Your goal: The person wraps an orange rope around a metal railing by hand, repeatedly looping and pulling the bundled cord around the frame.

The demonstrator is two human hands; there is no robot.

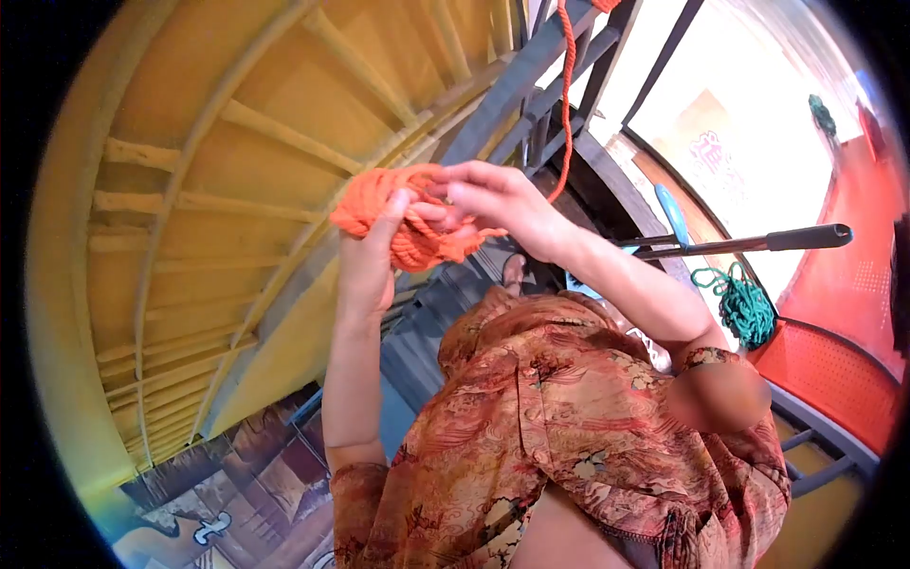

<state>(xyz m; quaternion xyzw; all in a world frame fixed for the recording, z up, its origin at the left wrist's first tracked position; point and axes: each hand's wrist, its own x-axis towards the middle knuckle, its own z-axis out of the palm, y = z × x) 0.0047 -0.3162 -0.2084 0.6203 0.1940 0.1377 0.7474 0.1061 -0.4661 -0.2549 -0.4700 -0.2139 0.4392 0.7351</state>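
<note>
Over the grey steps (422,337), the left hand (368,261) grips an orange rope bundle (414,254), thumb across its coils — the right hand (507,204) curves at the bundle's right side, its hold unclear. One orange strand (568,95) hangs near the grey railing (507,95).

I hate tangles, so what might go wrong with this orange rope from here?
The bundle might slip or unravel if the left hand eases its grip. The strand running up beside the railing could snag on a bar. The right hand's fingers, close among the loops, might get caught.
</note>
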